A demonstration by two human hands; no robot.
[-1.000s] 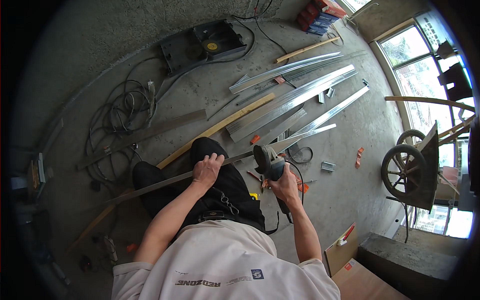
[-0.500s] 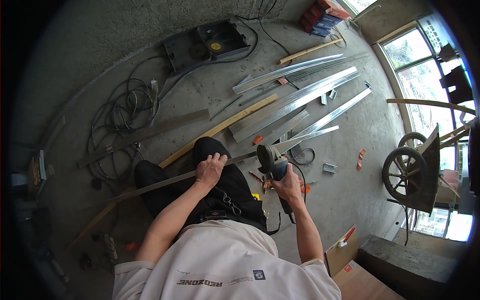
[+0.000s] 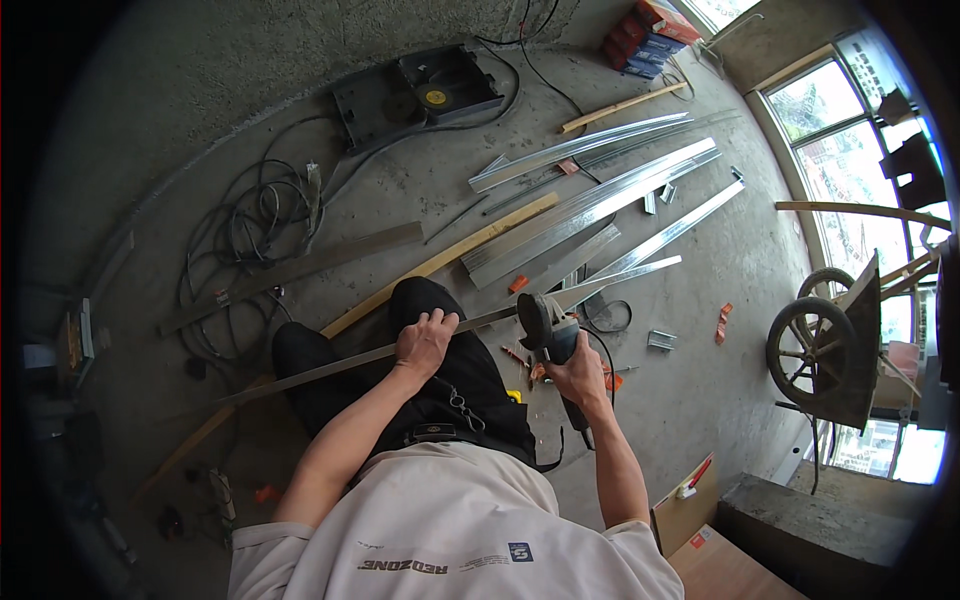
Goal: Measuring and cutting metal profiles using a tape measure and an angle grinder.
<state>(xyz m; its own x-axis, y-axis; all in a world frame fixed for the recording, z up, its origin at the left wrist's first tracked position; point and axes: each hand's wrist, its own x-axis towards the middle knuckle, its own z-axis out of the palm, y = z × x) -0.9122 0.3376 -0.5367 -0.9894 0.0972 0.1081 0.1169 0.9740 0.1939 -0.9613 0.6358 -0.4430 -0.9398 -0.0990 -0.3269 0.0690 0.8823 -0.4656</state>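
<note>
A long, thin metal profile (image 3: 330, 374) lies slantwise across my bent knees, its far end running out over the floor to the right. My left hand (image 3: 427, 343) is closed over it near the right knee. In my right hand (image 3: 580, 377) is an angle grinder (image 3: 560, 337), gripped by its body. The round guard at the grinder's head overlaps the profile to the right of my left hand. Whether the disc touches the metal cannot be seen, as the guard hides it.
Beyond my knees lie shiny metal channels (image 3: 600, 210) and a wooden batten (image 3: 480, 235). A coiled cable (image 3: 245, 225) and an open black tool case (image 3: 365, 112) are at the far left. A wheeled cart (image 3: 825, 340) stands right, near the windows. Orange scraps (image 3: 722, 323) dot the floor.
The whole view has shifted very slightly. Both hands keep their hold, and the grinder stays at the same spot along the metal profile.
</note>
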